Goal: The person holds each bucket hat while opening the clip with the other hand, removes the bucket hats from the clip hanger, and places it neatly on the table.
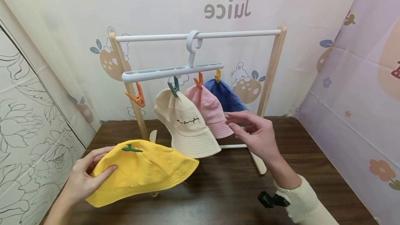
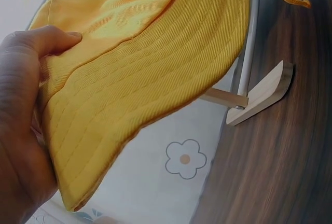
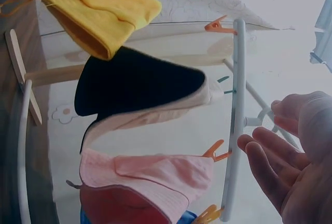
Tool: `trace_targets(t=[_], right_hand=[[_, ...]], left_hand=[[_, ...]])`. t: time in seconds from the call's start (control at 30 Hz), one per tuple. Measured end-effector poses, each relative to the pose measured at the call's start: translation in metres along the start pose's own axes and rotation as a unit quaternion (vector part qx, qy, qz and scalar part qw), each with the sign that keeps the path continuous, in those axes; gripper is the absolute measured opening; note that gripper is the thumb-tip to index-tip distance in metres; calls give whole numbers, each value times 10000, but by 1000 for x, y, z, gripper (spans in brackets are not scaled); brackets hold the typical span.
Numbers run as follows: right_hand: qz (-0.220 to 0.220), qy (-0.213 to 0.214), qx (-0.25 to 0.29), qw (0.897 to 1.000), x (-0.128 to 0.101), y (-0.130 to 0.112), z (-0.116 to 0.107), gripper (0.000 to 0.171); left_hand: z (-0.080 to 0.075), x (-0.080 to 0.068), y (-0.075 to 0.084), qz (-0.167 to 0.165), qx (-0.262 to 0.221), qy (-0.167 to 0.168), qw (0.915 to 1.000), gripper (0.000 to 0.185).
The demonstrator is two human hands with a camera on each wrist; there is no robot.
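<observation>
Fingers of the left hand (image 1: 82, 176) curl round the brim of the yellow bucket hat (image 1: 143, 169), held above the desk (image 1: 225, 190) in front of the wooden rack (image 1: 272, 72). The right hand (image 1: 254, 134) hangs open and empty beside the pink hat (image 1: 210, 110); the cream hat (image 1: 187, 127) is clipped left of it, an orange clip (image 1: 137, 96) free.

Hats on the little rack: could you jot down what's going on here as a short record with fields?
Left hand: grips the yellow hat by its brim, above the table
Right hand: open, holds nothing, near the pink hat
Hanger: hooked on the rack's white bar
Clipped hats: cream hat, pink hat, blue hat
Free clip: orange clip, holding nothing
</observation>
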State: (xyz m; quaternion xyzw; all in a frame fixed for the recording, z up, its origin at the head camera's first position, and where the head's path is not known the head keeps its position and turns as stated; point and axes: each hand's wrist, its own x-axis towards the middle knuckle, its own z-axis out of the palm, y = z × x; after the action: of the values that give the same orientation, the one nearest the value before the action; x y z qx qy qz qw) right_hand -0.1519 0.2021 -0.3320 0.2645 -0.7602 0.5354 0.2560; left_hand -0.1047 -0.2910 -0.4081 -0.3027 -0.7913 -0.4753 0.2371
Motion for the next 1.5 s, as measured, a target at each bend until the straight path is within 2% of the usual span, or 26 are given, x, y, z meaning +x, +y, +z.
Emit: trace_targets(t=[0.37, 0.6, 0.87, 1.5], right_hand=[[174, 114, -266, 9994, -5, 6, -11, 32], [297, 210, -404, 9985, -8, 10, -17, 32], [277, 270, -468, 9982, -10, 16, -24, 33], [278, 312, -586, 9974, -11, 22, -32, 31]], left_hand=[[-11, -6, -2, -21, -46, 52, 10000, 70], [-17, -9, -5, 58, -540, 146, 9984, 69], [-29, -15, -1, -673, -245, 123, 9974, 63], [-51, -17, -9, -665, -403, 142, 9969, 65]])
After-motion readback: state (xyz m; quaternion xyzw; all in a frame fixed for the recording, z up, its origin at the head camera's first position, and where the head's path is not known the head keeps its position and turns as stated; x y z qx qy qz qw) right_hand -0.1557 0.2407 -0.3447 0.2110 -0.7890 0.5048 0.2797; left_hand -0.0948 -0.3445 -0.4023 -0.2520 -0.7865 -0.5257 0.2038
